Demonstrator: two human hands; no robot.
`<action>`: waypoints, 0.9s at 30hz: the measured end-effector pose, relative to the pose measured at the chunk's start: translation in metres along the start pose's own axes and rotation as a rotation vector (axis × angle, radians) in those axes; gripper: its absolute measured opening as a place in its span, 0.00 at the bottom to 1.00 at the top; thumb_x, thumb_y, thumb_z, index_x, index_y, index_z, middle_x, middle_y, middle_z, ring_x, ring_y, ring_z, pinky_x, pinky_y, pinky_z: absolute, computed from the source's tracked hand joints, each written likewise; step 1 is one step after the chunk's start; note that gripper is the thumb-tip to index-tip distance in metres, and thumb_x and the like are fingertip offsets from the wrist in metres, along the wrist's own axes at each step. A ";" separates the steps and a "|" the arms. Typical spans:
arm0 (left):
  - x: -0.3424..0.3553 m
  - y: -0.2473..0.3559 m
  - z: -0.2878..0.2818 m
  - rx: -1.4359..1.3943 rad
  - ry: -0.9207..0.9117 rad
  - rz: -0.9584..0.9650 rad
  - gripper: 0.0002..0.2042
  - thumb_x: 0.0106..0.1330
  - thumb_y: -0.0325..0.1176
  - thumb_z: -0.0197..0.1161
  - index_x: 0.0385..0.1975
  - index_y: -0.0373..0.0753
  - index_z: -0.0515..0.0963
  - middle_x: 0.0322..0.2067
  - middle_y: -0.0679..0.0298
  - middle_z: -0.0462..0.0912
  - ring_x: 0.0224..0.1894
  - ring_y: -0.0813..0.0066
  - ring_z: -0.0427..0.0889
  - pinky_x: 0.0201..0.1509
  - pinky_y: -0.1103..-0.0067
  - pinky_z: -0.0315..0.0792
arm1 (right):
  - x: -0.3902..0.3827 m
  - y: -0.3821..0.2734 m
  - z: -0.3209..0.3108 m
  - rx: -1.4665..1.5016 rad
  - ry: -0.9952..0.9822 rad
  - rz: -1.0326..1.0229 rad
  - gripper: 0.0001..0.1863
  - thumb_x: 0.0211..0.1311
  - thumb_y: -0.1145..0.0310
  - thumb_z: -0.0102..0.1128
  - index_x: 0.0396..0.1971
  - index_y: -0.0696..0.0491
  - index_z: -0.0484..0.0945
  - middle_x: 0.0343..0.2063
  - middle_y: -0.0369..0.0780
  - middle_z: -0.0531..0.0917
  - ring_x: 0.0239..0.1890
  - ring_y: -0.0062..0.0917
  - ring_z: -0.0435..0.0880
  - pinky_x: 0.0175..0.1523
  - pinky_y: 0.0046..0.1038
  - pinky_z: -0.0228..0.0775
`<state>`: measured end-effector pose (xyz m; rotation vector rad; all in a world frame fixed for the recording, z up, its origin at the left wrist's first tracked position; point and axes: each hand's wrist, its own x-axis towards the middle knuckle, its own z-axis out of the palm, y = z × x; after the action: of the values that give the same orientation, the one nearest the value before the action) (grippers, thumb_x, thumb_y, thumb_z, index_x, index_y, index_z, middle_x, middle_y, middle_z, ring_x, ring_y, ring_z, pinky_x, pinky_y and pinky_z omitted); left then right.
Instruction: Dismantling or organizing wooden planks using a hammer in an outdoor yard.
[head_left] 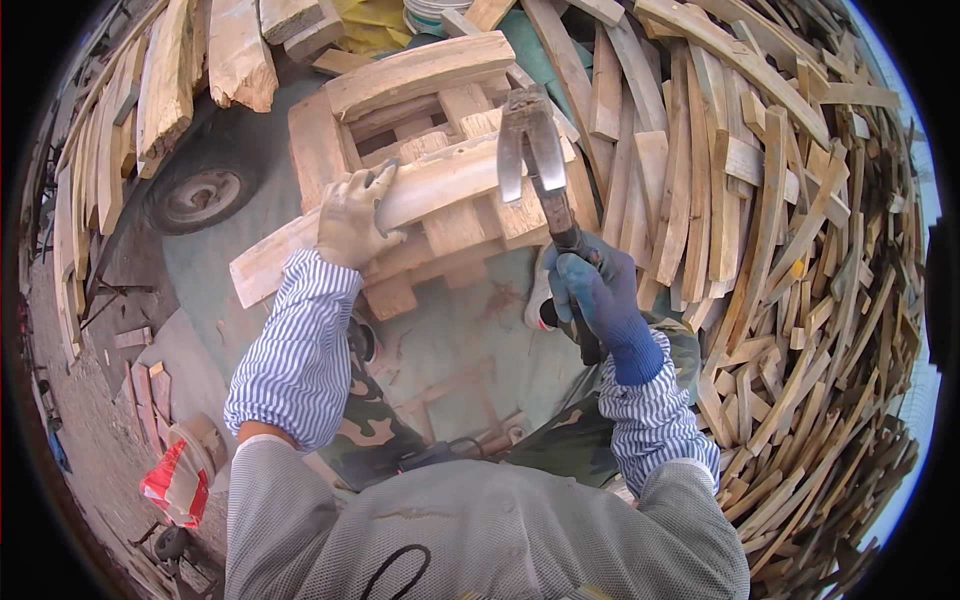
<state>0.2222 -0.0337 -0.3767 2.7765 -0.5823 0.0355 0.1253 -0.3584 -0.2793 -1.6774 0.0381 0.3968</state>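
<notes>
My left hand (355, 215), in a cream work glove, lies across a long wooden plank (455, 183), fingers toward its far edge and thumb by its near edge. That plank rests on a stack of wooden blocks and boards (455, 232), its left end jutting out past them. To the right, my right hand (598, 295), in a blue glove, is wrapped round the handle of a claw hammer (530, 150). The hammer is raised, its metal claw showing above the plank's right part. Behind the plank, a thick board (420, 75) lies along the stack's far side.
Long timber offcuts (790, 300) are heaped high on the right. More boards (240, 55) stick out at the upper left above a wheel (205, 197). A bucket with a red and white wrapper (185, 475) stands at the lower left. My legs flank the stack.
</notes>
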 end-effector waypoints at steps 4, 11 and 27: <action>0.004 0.003 0.000 0.004 -0.003 0.015 0.50 0.39 0.45 0.82 0.70 0.43 0.68 0.55 0.55 0.76 0.59 0.55 0.74 0.65 0.62 0.66 | 0.024 0.049 -0.020 0.281 0.165 -0.122 0.27 0.75 0.46 0.50 0.42 0.61 0.77 0.20 0.37 0.78 0.17 0.20 0.78 0.22 0.23 0.70; 0.001 0.000 0.000 0.044 -0.058 -0.024 0.50 0.41 0.46 0.82 0.71 0.45 0.67 0.57 0.55 0.76 0.60 0.56 0.73 0.68 0.64 0.64 | 0.033 0.038 -0.050 0.183 0.391 0.065 0.31 0.76 0.42 0.44 0.41 0.61 0.76 0.19 0.36 0.76 0.16 0.19 0.74 0.22 0.22 0.66; -0.001 -0.003 -0.005 0.056 -0.067 -0.024 0.51 0.39 0.46 0.81 0.70 0.44 0.68 0.57 0.56 0.76 0.60 0.57 0.73 0.67 0.63 0.65 | 0.017 -0.032 -0.069 -0.131 0.375 -0.252 0.29 0.78 0.47 0.43 0.39 0.62 0.77 0.17 0.36 0.75 0.16 0.18 0.73 0.24 0.22 0.65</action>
<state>0.2230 -0.0290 -0.3729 2.8485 -0.5736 -0.0475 0.1660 -0.4171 -0.2475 -1.8404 0.0782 -0.1097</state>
